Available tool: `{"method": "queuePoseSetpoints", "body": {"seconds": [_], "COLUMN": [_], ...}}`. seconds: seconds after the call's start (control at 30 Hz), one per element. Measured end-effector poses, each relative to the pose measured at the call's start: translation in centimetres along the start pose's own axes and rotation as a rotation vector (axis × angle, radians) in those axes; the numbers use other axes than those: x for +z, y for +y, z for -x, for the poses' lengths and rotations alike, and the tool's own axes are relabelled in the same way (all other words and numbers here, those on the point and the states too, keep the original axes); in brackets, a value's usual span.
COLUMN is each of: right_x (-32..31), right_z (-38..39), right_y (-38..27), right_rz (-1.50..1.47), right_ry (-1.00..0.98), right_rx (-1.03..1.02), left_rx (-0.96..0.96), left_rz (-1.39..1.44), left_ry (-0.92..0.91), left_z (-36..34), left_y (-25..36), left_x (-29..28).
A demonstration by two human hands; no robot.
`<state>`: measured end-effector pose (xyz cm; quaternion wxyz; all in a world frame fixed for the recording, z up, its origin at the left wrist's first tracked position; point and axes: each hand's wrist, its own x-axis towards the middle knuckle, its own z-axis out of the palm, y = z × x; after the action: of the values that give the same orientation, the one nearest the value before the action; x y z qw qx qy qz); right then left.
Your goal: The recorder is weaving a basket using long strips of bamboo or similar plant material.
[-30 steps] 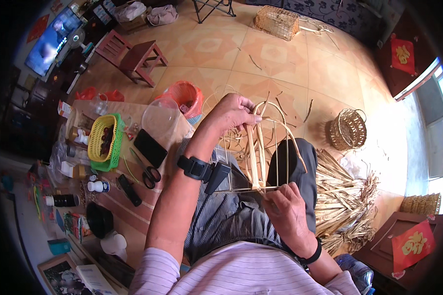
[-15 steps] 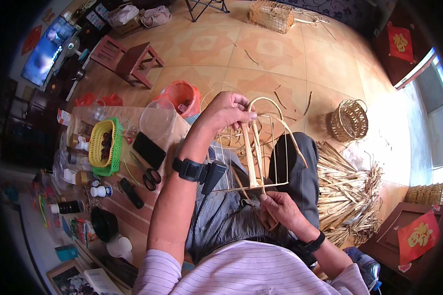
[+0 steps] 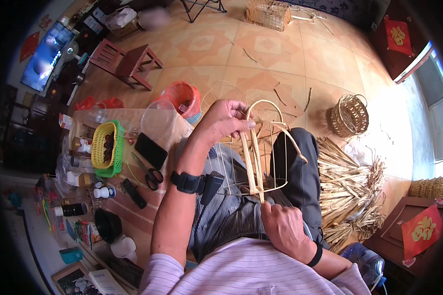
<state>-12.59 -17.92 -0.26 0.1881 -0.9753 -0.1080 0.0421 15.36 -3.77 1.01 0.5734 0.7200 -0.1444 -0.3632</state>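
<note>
A small basket frame (image 3: 286, 162) of thin rods, with an arched handle (image 3: 264, 102), stands over my lap. Pale plant-fibre strips (image 3: 250, 162) run lengthwise across its middle and wrap round the near rim. My left hand (image 3: 226, 120) is closed on the frame's far end at the base of the handle, thumb over the strips. Below the near rim my right hand (image 3: 286, 226) is a fist round the fibre strip (image 3: 261, 196), which stretches straight from the rim into it. A loose strip end (image 3: 302, 158) curves out at the frame's right.
Dry fibre strips (image 3: 347, 182) lie piled right of my leg. A woven basket (image 3: 349, 115) stands on the floor beyond. At left a table (image 3: 150, 209) bears scissors (image 3: 150, 174), a phone (image 3: 151, 150) and a yellow-green basket (image 3: 114, 147). A red-lined bin (image 3: 179, 96) stands behind it.
My right hand has moved down and turned into a fist, drawing the strip taut below the near rim. My left hand has shifted slightly downward and keeps its hold on the frame.
</note>
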Motion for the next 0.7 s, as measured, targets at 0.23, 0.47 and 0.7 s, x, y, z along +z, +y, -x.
{"method": "queuePoseSetpoints", "body": {"seconds": [0.23,0.47,0.7], "right_x": [-1.4,-7.0,-9.3], "right_z": [2.1,1.7,-3.8], "right_y": [-1.1,0.4,3.6], "right_rz": [0.007,-0.21,-0.17], "right_ry": [-0.073,-0.046,-0.075], "right_rx": [-0.07,-0.185,-0.42], "left_rx": [0.068,0.146,0.136], "left_rz": [0.014,0.03,-0.183], "left_ry": [0.024,0.085,0.17], "left_z": [4.1,7.6,9.8], "left_y": [-0.6,-0.1,0.0], "left_x": [3.1,6.0,7.9]}}
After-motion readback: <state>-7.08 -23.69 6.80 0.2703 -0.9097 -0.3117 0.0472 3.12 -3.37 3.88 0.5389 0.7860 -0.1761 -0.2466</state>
